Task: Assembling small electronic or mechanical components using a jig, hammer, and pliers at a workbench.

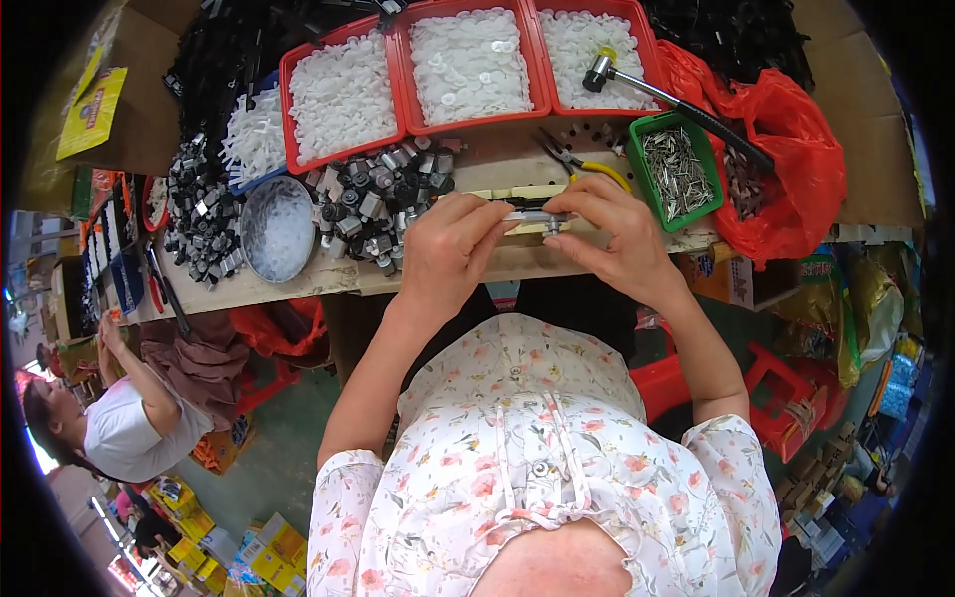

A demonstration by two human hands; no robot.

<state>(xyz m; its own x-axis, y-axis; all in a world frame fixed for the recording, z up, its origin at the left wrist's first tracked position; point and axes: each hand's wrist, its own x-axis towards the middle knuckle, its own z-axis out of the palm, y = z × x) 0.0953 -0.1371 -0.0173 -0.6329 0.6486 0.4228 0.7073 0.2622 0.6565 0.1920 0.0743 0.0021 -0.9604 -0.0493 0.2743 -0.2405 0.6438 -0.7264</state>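
Both my hands meet at the table's front edge around a small slim part (527, 216), grey and flat, with a metal piece at its right end. My left hand (445, 249) pinches the left end between thumb and fingertips. The right end sits between the thumb and fingers of my right hand (619, 237). Just behind the fingers lies a cream-coloured block (512, 193) with a dark strip along it; my hands partly cover it. The exact kind of the part is too small to tell.
Red trays (403, 85) of white plastic pieces stand at the back. A hammer (686, 107) rests across the right one. Pliers (587, 164), a green tray (708, 149) of metal pins and a red bag (796, 149) lie right. Left are a metal bowl (278, 229) and piled black-and-silver parts (370, 204).
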